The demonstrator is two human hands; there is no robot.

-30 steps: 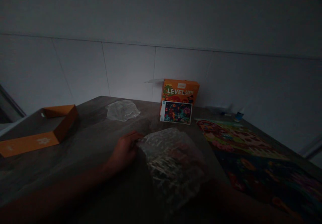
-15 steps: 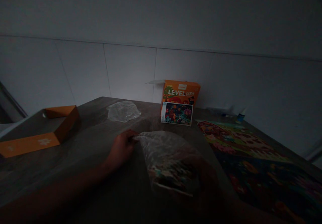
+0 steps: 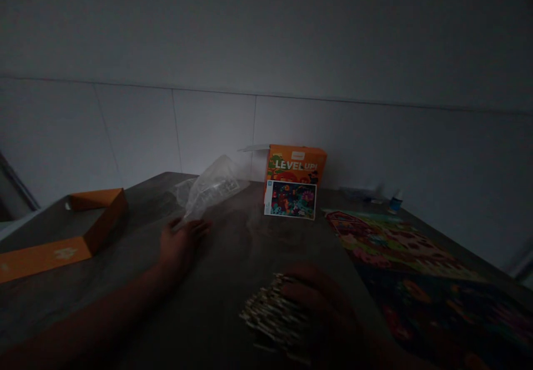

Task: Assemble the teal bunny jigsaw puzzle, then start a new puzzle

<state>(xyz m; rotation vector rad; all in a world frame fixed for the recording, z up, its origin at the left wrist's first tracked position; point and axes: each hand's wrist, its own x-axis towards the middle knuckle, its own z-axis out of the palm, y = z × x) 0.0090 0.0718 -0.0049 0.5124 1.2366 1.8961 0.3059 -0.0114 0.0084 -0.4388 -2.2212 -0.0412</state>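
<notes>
The scene is very dim. My left hand [image 3: 180, 243] pinches a clear plastic bag [image 3: 212, 186], which rises emptied and slack from my fingers toward the far side of the dark table [image 3: 125, 281]. My right hand [image 3: 322, 303] rests with curled fingers on a pile of puzzle pieces [image 3: 270, 317] lying on the table near me. Whether it grips any piece I cannot make out.
An orange "LEVEL UP!" puzzle box [image 3: 296, 166] stands against the tiled wall, a picture card [image 3: 290, 199] leaning on it. An orange box lid [image 3: 62, 234] lies at the left. Finished colourful puzzles [image 3: 416, 264] cover the right side. A second clear bag [image 3: 183, 191] lies behind.
My left hand pulled the bag up and away to the left, and the puzzle pieces spilled out onto the table. My right hand came down onto the pile.
</notes>
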